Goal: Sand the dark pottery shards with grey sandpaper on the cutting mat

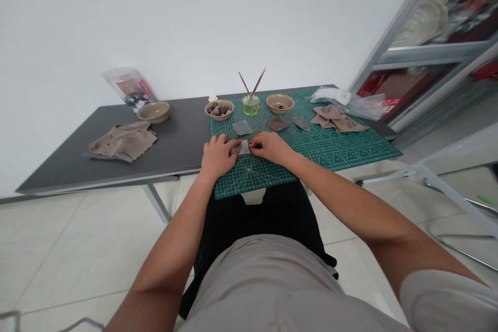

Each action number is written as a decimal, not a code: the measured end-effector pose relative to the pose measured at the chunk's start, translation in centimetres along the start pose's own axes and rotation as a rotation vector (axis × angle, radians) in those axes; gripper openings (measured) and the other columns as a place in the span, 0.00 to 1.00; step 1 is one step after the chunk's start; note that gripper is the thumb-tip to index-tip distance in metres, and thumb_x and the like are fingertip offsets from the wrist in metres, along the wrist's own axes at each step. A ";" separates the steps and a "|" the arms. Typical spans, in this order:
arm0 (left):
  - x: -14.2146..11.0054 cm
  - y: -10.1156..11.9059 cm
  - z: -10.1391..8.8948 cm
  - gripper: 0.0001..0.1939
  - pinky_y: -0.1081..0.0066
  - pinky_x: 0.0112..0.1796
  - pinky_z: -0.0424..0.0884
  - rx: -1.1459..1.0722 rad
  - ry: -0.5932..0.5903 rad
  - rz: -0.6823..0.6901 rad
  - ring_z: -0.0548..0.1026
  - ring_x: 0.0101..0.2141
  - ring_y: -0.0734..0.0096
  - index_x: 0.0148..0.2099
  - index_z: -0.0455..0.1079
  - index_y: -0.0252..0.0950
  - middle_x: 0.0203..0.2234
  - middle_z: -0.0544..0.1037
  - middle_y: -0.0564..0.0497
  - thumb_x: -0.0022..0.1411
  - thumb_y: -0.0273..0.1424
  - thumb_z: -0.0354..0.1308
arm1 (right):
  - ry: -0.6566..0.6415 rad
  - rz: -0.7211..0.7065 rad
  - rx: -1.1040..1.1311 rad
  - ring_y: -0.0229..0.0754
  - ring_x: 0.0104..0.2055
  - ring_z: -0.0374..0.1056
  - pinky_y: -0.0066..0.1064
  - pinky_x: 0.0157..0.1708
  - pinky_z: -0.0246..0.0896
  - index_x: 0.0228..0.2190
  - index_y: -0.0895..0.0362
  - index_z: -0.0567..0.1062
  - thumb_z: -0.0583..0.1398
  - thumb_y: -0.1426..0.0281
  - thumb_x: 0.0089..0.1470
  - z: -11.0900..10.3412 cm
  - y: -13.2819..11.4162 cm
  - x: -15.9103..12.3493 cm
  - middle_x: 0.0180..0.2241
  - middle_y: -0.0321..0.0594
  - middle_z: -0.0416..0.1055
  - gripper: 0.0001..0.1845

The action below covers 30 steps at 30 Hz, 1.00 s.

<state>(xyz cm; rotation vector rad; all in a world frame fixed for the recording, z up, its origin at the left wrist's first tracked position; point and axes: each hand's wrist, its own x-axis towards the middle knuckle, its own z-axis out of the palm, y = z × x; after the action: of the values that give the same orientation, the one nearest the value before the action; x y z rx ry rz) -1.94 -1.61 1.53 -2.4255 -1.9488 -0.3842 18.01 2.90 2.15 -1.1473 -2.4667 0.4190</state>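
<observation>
A small whitish square piece (244,147), thin like paper or cloth, lies on the green cutting mat (249,174) between my two hands. My left hand (218,155) is closed at its left edge, thumb and fingers drawn together. From the other side, my right hand (271,146) pinches the right edge with bent fingers. Whether something small sits under the fingertips cannot be made out. Just behind the hands lie a pale blue-grey square sheet (243,127), a brown sheet (277,124) and a grey sheet (301,123).
Behind stand a bowl of dark and pale chunks (220,110), a green-tinted glass jar (250,106) with two brushes, and a bowl (280,104) with few bits. Brown cloths lie left (123,141) and right (336,118). Another bowl (153,112) stands beside a plastic bag (130,88).
</observation>
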 end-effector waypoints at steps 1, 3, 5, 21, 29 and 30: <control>0.0 0.0 0.0 0.21 0.49 0.47 0.67 -0.003 0.000 0.002 0.68 0.51 0.44 0.59 0.72 0.51 0.48 0.72 0.42 0.69 0.43 0.47 | 0.011 0.014 0.008 0.46 0.45 0.74 0.34 0.49 0.63 0.34 0.57 0.84 0.64 0.74 0.55 0.0 0.1 0.2 0.39 0.43 0.81 0.07; 0.0 0.0 0.0 0.21 0.48 0.47 0.67 -0.008 0.001 0.004 0.67 0.51 0.44 0.59 0.72 0.50 0.48 0.72 0.42 0.69 0.43 0.47 | 0.030 0.028 0.009 0.46 0.45 0.74 0.34 0.49 0.63 0.34 0.57 0.84 0.64 0.74 0.55 0.2 0.2 0.5 0.39 0.43 0.81 0.07; 0.0 0.0 0.0 0.21 0.49 0.47 0.67 -0.007 -0.001 0.002 0.67 0.51 0.44 0.59 0.72 0.50 0.47 0.72 0.42 0.69 0.43 0.48 | 0.037 0.025 -0.004 0.47 0.45 0.74 0.35 0.49 0.63 0.34 0.58 0.84 0.63 0.74 0.55 0.3 0.2 0.7 0.39 0.44 0.81 0.07; -0.1 0.2 -0.2 0.19 0.51 0.49 0.65 -0.063 0.017 -0.015 0.68 0.52 0.47 0.57 0.71 0.44 0.49 0.76 0.44 0.68 0.41 0.50 | -0.027 -0.021 -0.027 0.45 0.44 0.74 0.33 0.46 0.63 0.35 0.56 0.84 0.64 0.73 0.55 0.4 -0.3 2.2 0.39 0.42 0.82 0.08; -0.2 0.3 -0.2 0.21 0.53 0.52 0.65 -0.125 0.051 -0.058 0.69 0.53 0.50 0.61 0.64 0.41 0.51 0.78 0.45 0.66 0.34 0.51 | -0.003 0.049 -0.107 0.46 0.46 0.74 0.33 0.47 0.62 0.38 0.58 0.84 0.62 0.73 0.58 1.1 -0.9 3.7 0.40 0.45 0.81 0.10; -0.2 0.2 -0.2 0.21 0.53 0.52 0.65 -0.139 0.051 -0.058 0.69 0.53 0.50 0.60 0.64 0.41 0.51 0.79 0.46 0.66 0.34 0.51 | 0.000 0.046 -0.114 0.47 0.47 0.74 0.33 0.47 0.62 0.38 0.59 0.84 0.62 0.73 0.58 1.1 -1.1 3.6 0.40 0.45 0.81 0.10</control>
<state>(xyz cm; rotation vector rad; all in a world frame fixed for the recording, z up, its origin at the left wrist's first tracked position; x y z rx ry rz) -1.80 -1.87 1.71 -2.4164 -2.0399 -0.5958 14.65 4.90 2.41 -1.2517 -2.4962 0.2946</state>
